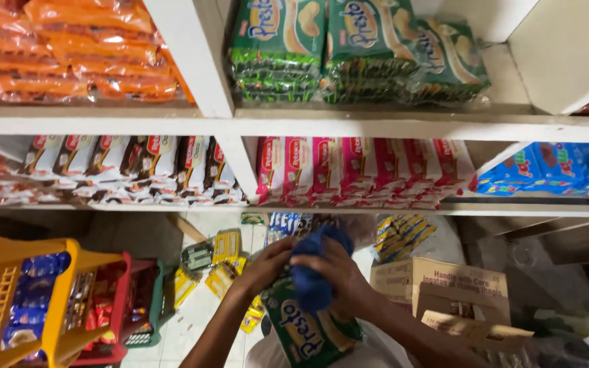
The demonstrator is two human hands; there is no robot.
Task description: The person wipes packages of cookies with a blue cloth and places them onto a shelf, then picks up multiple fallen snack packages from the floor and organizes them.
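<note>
My right hand (345,276) grips a crumpled blue cloth (313,269) and presses it against a green snack pack (311,330) held low in front of me. My left hand (265,264) clasps the top of that green pack beside the cloth. Both hands sit below the white shelf (376,126), whose upper level carries matching green packs (349,51).
Orange packs (76,51) fill the top left shelf; white-and-brown packs (131,170), pink packs (363,170) and blue packs (553,167) line the lower one. Yellow (8,293) and red (114,307) baskets stand left. A cardboard box (444,293) stands right. Yellow packets (223,262) lie on the floor.
</note>
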